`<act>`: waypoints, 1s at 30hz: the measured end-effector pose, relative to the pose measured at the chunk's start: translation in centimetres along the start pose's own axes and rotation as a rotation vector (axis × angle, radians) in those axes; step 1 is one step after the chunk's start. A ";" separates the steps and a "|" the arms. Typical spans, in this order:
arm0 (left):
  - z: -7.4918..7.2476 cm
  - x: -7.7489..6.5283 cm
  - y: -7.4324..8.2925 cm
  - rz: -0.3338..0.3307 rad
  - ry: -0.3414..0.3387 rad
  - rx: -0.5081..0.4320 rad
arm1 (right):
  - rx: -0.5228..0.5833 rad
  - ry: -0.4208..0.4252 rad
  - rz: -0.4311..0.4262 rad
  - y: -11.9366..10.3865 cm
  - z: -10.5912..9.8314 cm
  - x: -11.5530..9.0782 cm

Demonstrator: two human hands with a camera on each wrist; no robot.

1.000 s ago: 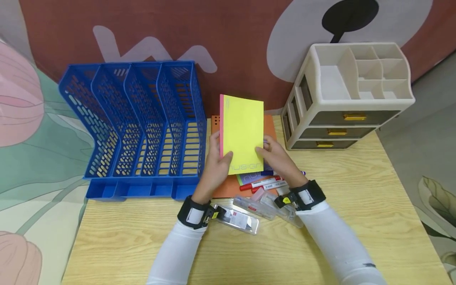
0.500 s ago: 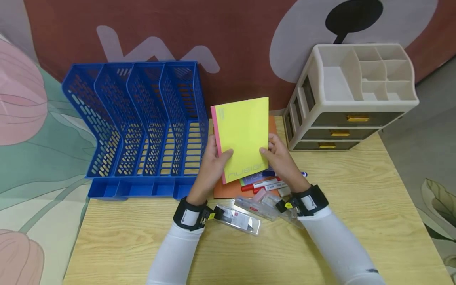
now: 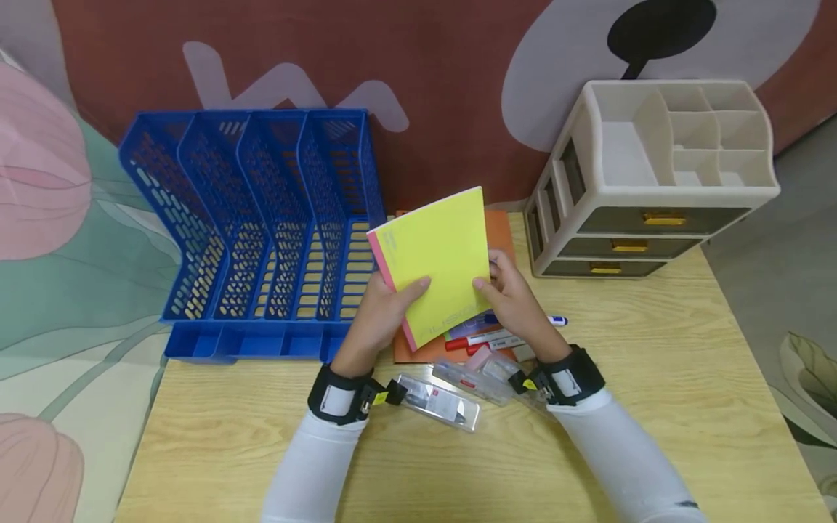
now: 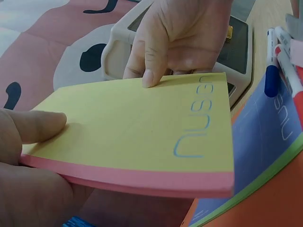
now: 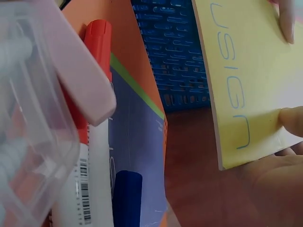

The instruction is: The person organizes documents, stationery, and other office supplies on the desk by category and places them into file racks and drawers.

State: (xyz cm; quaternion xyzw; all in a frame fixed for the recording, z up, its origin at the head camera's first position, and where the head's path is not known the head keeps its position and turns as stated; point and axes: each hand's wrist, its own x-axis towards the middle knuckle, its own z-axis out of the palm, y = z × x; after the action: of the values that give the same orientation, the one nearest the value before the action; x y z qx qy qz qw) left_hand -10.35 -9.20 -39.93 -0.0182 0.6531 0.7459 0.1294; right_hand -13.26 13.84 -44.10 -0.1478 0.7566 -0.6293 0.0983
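Observation:
Both hands hold a yellow notebook (image 3: 438, 261) with a pink spine, tilted above the table. My left hand (image 3: 382, 309) grips the spine side, thumb on the cover, as the left wrist view also shows. On the opposite edge my right hand (image 3: 513, 298) pinches the notebook between thumb and fingers. Beneath it lie an orange folder (image 3: 500, 236) and a purple-blue notebook (image 4: 260, 137) with a green spine, partly hidden. Red-capped markers (image 3: 480, 339) and a blue-capped marker (image 3: 558, 320) rest on that pile, close under my right hand.
A blue file rack (image 3: 261, 240) with several slots stands at the left. A white drawer organizer (image 3: 654, 181) with open top compartments stands at the back right. Clear plastic cases (image 3: 438, 403) and a pink eraser-like block (image 5: 78, 61) lie in front of the folder.
The yellow notebook has turned so its top leans left, and its spine side has shifted left and down. The left hand moved slightly left with it; both hands keep hold.

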 end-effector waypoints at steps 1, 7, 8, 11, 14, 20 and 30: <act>0.0 -0.1 0.1 -0.001 -0.001 0.004 | -0.003 0.005 -0.001 -0.1 0.0 0.0; 0.1 -0.6 0.6 0.017 -0.010 0.061 | -0.015 0.020 -0.001 -0.3 0.1 -0.3; 0.1 -0.7 0.7 0.022 -0.010 0.079 | -0.017 0.020 -0.008 -0.4 0.1 -0.3; 0.1 -1.1 1.2 0.027 0.006 0.136 | -0.005 0.019 -0.034 -0.4 -0.1 -0.5; 0.0 -1.6 1.7 0.043 0.019 0.189 | -0.007 0.002 -0.056 -0.4 -0.3 -0.8; -0.4 -2.4 2.5 0.087 0.023 0.250 | -0.120 -0.023 -0.035 -0.2 -0.6 -1.2; -1.9 -4.0 4.1 0.235 0.133 0.259 | -0.334 -0.037 -0.111 0.6 -1.7 -1.8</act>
State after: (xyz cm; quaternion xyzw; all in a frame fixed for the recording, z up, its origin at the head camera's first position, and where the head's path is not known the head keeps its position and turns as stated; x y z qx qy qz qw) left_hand -7.63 -12.25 -35.49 0.0258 0.7484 0.6627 -0.0010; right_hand -12.22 16.09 -44.45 -0.2153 0.8393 -0.4965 0.0514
